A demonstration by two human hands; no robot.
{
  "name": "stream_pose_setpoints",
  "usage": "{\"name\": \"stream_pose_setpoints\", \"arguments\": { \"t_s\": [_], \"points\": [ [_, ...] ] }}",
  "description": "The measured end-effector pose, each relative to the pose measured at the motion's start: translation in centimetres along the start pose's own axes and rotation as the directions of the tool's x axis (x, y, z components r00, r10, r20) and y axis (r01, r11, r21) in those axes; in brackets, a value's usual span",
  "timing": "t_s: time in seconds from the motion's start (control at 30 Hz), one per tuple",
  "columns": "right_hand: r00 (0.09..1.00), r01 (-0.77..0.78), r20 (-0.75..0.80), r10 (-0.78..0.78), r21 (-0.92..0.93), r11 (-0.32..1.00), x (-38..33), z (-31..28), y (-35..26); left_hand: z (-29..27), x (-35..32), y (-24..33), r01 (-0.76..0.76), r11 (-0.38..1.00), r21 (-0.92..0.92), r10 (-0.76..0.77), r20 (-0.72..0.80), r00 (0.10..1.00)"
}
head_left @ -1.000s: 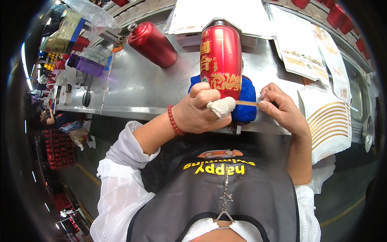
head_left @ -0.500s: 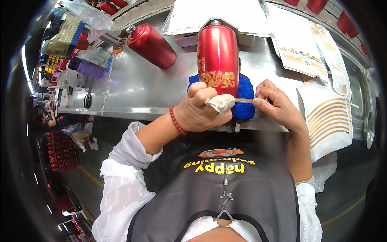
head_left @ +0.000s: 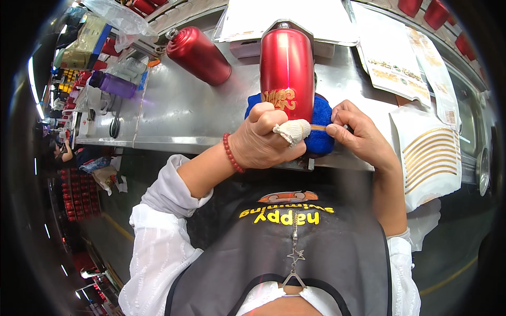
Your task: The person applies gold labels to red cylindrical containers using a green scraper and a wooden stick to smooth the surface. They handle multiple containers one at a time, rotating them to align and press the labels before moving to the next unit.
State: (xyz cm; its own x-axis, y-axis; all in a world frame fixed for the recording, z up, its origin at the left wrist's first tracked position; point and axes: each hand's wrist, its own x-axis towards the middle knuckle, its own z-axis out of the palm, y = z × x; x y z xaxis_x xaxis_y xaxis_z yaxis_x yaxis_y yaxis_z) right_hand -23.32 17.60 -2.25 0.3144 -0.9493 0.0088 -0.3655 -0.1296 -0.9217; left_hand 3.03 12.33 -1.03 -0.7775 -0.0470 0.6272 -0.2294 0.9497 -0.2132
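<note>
A glossy red metal bottle (head_left: 286,63) with a gold scroll pattern lies on a blue cloth (head_left: 322,118), its neck pointing away. My left hand (head_left: 266,134) is closed at the bottle's near end. A white cloth finger cover (head_left: 293,131) on one of its fingers presses a thin gold strip (head_left: 319,127) against the bottle; the fingertips behind the bottle are hidden. To the right, my right hand (head_left: 361,132) pinches the strip's free end between thumb and fingers.
A second red bottle (head_left: 199,57) stands at the left on the metal table (head_left: 179,113). A white sheet of curved gold strips (head_left: 428,152) lies at the right, below printed sheets (head_left: 392,66). A purple bottle (head_left: 113,85) is further left.
The red bottle has turned, and its gold pattern has shifted to the left. My right hand has come slightly nearer the bottle, leaving a shorter stretch of strip between the hands.
</note>
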Motion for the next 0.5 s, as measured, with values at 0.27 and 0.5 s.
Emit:
{"name": "stream_pose_setpoints", "arguments": {
  "t_s": [0.27, 0.5],
  "points": [
    [0.993, 0.094, -0.059, -0.101, -0.108, 0.990, 0.7, 0.8, -0.9, -0.3, -1.7, 1.0, 0.133, 0.987, 0.084, -0.131, -0.038, 0.991],
    [0.995, 0.055, -0.078, -0.062, -0.088, 0.995, 0.5, 1.0, -0.8, 0.3, 0.4, 0.1, -0.050, 0.998, 0.049, 0.049, 0.030, 0.998]
  ]
}}
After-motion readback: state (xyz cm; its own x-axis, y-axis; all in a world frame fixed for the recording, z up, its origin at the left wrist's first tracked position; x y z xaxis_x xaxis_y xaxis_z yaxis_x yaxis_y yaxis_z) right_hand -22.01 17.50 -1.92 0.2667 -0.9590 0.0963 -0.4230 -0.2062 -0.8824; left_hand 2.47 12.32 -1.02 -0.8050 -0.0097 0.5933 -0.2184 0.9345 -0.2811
